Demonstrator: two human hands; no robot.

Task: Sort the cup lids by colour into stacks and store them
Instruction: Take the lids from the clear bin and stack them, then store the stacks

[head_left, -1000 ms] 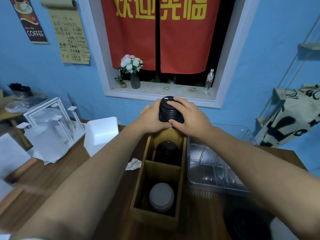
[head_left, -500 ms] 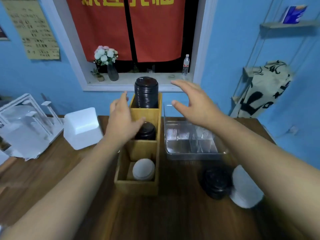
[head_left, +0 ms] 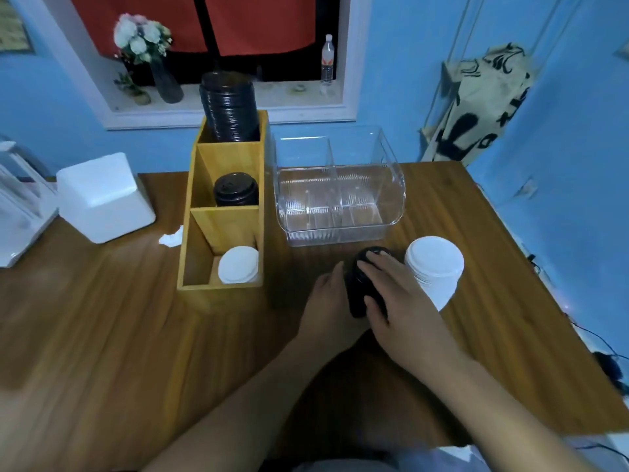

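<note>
Standing right of the wooden organiser (head_left: 223, 229), level with its front end: loose black lid stack (head_left: 357, 291), on the surface (head_left: 102, 318). Right hand (head_left: 398, 301) lies over the stack's top and near side, fingers curled onto it. Left hand (head_left: 328, 301) cups its left flank, fingers hidden behind it. Loose white lid stack (head_left: 434, 267): just right of the black one, farther from the organiser.

Organiser contents:
- Back compartment: tall black lid stack (head_left: 228, 107), rising above the rim.
- Middle compartment: short black lid stack (head_left: 235, 189).
- Front compartment: stored white lid stack (head_left: 238, 265).

Clear plastic box (head_left: 340, 199): right of the organiser, beside its middle.
</note>
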